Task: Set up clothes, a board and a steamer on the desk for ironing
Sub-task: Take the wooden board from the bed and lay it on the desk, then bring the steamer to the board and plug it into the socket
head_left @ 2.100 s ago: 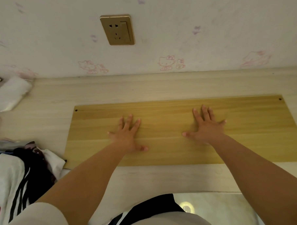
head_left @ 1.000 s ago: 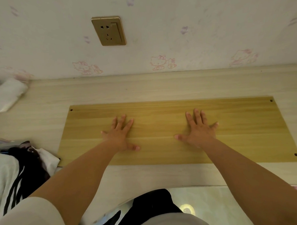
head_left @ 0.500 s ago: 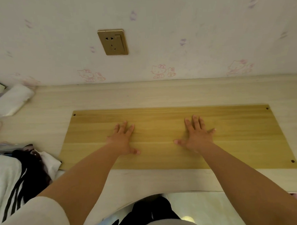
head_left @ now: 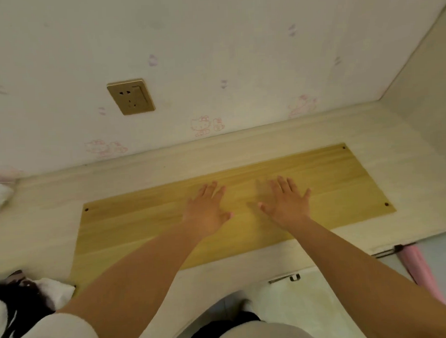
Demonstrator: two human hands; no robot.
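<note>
Lying at the desk's (head_left: 40, 222) left edge are black-and-white clothes (head_left: 20, 300); beside them the board (head_left: 132, 224) lies flat, with the left hand (head_left: 206, 210) and right hand (head_left: 284, 204) over its middle, fingers spread straight.

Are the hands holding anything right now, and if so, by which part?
Nothing is held. The left hand and right hand lie flat, fingers straight, on the board.
</note>
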